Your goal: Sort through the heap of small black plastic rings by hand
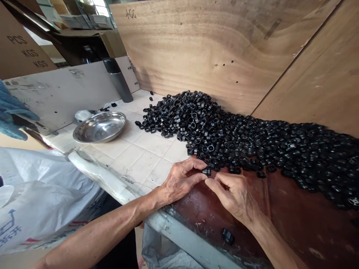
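Note:
My left hand (182, 178) pinches a small black ribbed part (206, 171) between thumb and fingers, near the front edge of a large pile of black plastic rings and caps (193, 116). Close beside it, my right hand (231, 188) is closed, its thumb and index finger pressed together next to the held part; what they hold, if anything, is hidden. A separate black part (227, 236) lies on the reddish-brown surface (202, 209) below my right hand.
A steel bowl (101, 127) and a dark bottle (118, 80) stand at the left on white tiles (134, 160). Wooden boards (213, 48) rise behind the pile. White sacks (47, 201) hang at the lower left; a blue glove (14, 110) is at the left edge.

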Demonstrator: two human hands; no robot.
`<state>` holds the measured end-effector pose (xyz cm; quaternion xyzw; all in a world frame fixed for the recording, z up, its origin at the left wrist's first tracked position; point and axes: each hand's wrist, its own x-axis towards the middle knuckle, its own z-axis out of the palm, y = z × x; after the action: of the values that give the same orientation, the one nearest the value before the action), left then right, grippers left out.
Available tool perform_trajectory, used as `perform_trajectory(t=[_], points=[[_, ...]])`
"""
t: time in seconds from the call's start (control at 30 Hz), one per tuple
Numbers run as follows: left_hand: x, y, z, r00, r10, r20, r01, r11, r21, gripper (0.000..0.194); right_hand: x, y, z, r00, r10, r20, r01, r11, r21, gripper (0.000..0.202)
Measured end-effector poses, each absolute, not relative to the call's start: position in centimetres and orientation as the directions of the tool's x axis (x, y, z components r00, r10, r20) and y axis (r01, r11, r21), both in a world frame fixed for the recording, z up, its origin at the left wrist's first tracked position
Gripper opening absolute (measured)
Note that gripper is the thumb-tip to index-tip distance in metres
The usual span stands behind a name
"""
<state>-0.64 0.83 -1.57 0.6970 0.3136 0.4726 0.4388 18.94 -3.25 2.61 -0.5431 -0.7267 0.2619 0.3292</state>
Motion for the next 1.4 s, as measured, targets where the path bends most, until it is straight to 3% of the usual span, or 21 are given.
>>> perform_trajectory(t=[0.13,0.23,0.47,0.57,0.7,0.83,0.9,0.97,1.1,1.23,1.33,1.4], points=[[-0.58,0.72,-1.58,0.366,0.861,0.354,-0.002,-0.380,0.925,0.021,19.08,-3.19,2.35,-0.141,0.969,0.203,0.577,0.247,-0.778,0.023],[-0.53,0.64,-1.58,0.366,0.867,0.338,-0.009,-0.360,0.933,0.021,19.10,-3.19,2.28,-0.111,0.981,0.159,0.631,0.194,-0.752,0.040],[-0.46,0.56,-1.37,0.380,0.870,0.315,0.014,-0.346,0.938,0.021,19.10,-3.28,2.22,-0.107,0.979,0.175,0.638,0.203,-0.743,0.039],[-0.46,0.55,-1.32,0.383,0.875,0.295,0.010,-0.324,0.946,0.020,19.06,-3.27,2.15,-0.131,0.974,0.187,0.568,0.228,-0.791,0.023],[-0.42,0.55,-1.32,0.404,0.856,0.321,-0.036,-0.336,0.941,0.021,18.92,-3.23,2.13,-0.097,0.990,0.102,0.610,0.140,-0.780,0.040],[-0.35,0.47,-1.11,0.383,0.884,0.270,-0.039,-0.277,0.960,0.020,18.87,-3.19,2.12,-0.139,0.972,0.188,0.603,0.234,-0.763,0.027],[-0.33,0.44,-0.98,0.396,0.879,0.264,-0.052,-0.266,0.963,0.021,18.88,-3.19,2.11,-0.119,0.967,0.225,0.631,0.248,-0.735,0.033],[-0.31,0.44,-0.86,0.394,0.886,0.244,-0.052,-0.243,0.969,0.022,18.90,-3.21,2.11,-0.088,0.972,0.219,0.647,0.223,-0.729,0.036],[-0.31,0.44,-0.74,0.361,0.920,0.152,-0.048,-0.144,0.988,0.022,18.85,-3.38,2.10,-0.140,0.962,0.233,0.566,0.271,-0.779,0.019],[-0.32,0.33,-0.69,0.376,0.911,0.169,-0.067,-0.155,0.986,0.023,18.78,-3.47,2.00,-0.108,0.984,0.145,0.557,0.181,-0.811,0.024],[-0.35,0.29,-0.69,0.365,0.926,0.092,-0.090,-0.063,0.994,0.025,18.76,-3.42,1.79,-0.123,0.973,0.196,0.539,0.231,-0.810,0.021],[-0.38,0.33,-0.77,0.366,0.922,0.125,-0.083,-0.102,0.991,0.024,18.73,-3.40,1.60,-0.127,0.977,0.173,0.534,0.214,-0.818,0.021]])
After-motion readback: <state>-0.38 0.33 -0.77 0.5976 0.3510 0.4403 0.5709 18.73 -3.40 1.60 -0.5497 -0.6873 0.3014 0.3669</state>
